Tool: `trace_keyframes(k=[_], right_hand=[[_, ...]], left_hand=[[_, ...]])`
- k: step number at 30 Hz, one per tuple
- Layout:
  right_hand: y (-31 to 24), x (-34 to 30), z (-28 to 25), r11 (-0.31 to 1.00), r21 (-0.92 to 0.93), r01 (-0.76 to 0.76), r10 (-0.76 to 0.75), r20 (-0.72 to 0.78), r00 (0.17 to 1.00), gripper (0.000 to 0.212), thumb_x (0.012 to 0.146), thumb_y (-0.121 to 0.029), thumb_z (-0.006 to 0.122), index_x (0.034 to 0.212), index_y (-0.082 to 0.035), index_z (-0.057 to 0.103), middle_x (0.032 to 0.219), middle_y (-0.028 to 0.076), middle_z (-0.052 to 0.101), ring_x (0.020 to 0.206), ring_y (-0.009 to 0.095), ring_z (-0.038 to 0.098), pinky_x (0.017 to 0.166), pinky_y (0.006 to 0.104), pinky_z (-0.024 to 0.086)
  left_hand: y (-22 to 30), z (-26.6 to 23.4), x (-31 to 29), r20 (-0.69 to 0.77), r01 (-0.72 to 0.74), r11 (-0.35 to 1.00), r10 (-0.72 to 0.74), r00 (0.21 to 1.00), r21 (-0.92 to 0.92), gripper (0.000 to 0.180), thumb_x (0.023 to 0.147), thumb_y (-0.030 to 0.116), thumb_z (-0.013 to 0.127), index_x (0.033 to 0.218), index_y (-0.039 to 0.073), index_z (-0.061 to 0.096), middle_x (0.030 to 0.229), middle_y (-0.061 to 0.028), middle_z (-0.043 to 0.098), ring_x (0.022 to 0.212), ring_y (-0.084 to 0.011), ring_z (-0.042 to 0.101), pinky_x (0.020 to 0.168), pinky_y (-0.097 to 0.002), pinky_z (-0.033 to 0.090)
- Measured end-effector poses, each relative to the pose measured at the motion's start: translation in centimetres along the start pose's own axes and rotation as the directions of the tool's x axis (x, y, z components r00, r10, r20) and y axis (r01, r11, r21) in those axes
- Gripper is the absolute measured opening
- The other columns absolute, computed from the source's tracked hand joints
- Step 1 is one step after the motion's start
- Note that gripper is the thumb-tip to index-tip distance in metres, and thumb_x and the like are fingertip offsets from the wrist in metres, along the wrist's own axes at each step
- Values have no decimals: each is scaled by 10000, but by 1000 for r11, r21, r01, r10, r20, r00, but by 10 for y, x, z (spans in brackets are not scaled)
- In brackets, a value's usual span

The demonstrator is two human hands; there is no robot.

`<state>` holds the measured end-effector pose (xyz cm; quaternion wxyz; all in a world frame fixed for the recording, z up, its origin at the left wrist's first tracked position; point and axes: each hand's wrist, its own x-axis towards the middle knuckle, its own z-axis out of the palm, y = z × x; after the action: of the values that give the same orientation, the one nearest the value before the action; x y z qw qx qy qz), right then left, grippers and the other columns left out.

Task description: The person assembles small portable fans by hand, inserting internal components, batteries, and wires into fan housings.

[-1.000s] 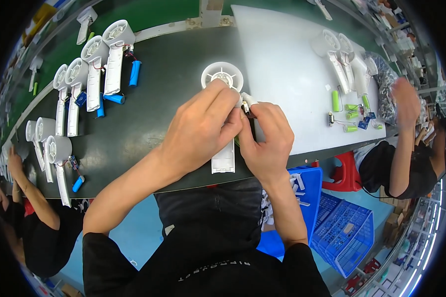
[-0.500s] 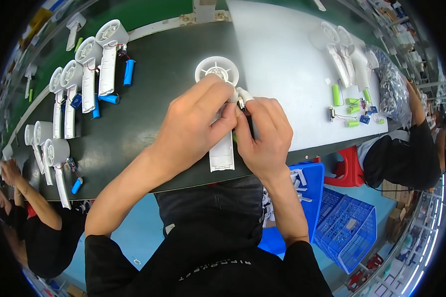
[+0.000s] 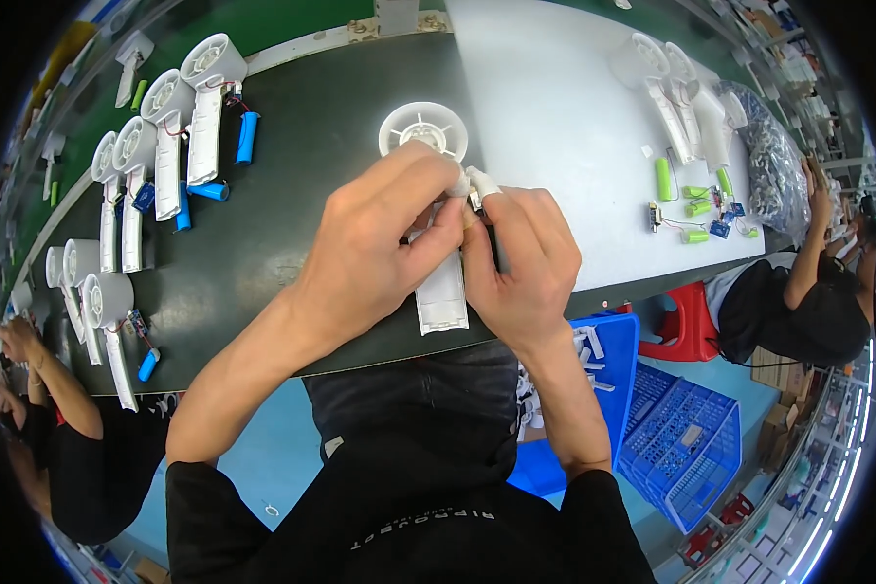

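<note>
**Small part being worked at the neck of a white fan shell**

The white handheld fan shell [image 3: 440, 282] is being steadied on the dark conveyor belt [image 3: 292, 253], its handle lying towards the person and its round head [image 3: 423, 128] pointing away. The left hand [image 3: 375, 248] is being closed over the shell's neck, fingers curled and thumb pressed down on the plastic. The right hand [image 3: 526, 263] is being pinched shut just beside it, fingertips meeting the left hand's around a small dark part [image 3: 477, 201]; what exactly is being held there cannot be told, since it is largely hidden by the fingers.

A slip is being risked here: with both grips crowded onto one spot, the small part could be dropped or a thin wire strained if the shell is being twisted under the left palm.

Further off, finished-looking fan shells with blue battery cells [image 3: 247, 136] are being lined up at the left, and green cells [image 3: 664, 179] are lying on the pale sheet [image 3: 555, 107] at the right.
</note>
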<state>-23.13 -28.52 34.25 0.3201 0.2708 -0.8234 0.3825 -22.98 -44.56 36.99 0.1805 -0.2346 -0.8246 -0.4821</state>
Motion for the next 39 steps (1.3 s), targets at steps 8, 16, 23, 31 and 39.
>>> trace_keyframes(k=[8, 16, 23, 31, 39], right_hand=[[-5, -2, 4, 998, 24, -50, 52, -52, 997, 182, 748, 32, 715, 915, 10, 647, 850, 103, 641, 718, 268, 602, 602, 349, 495], [-1, -1, 2, 1000, 11, -24, 25, -26, 999, 179, 746, 29, 714, 912, 15, 649, 854, 106, 641, 727, 264, 603, 603, 346, 494], [-2, 1, -3, 998, 61, 6, -4, -35, 999, 212, 737, 78, 712, 937, 49, 649, 848, 142, 661, 696, 286, 608, 597, 339, 485], [-2, -1, -1, 999, 34, -16, 17, -30, 999, 185, 763, 25, 711, 942, 27, 662, 862, 112, 651, 730, 270, 610, 610, 343, 504], [0, -1, -1, 1000, 10, 6, -6, -26, 1000, 195, 760, 27, 712, 948, 29, 660, 863, 115, 650, 725, 272, 606, 606, 343, 499]], left_hand=[[5, -2, 4, -44, -48, 996, 52, 998, 69, 189, 751, -50, 711, 884, -3, 586, 830, -77, 565, 628, -182, 571, 543, -280, 480], [-1, 1, 2, -60, -74, 995, 78, 995, 61, 188, 740, -66, 719, 880, -9, 606, 864, -76, 593, 627, -170, 582, 540, -275, 486], [2, 1, 1, -55, -71, 997, 73, 996, 38, 175, 752, -70, 715, 882, -19, 609, 858, -79, 598, 632, -167, 598, 548, -266, 498], [3, -3, 2, -44, -90, 995, 92, 995, 43, 160, 752, -68, 713, 859, -19, 605, 812, -80, 586, 610, -165, 576, 527, -267, 481], [-1, 0, 2, -39, -76, 997, 76, 996, 3, 171, 759, -60, 717, 876, -14, 601, 814, -80, 587, 613, -158, 573, 525, -265, 475]])
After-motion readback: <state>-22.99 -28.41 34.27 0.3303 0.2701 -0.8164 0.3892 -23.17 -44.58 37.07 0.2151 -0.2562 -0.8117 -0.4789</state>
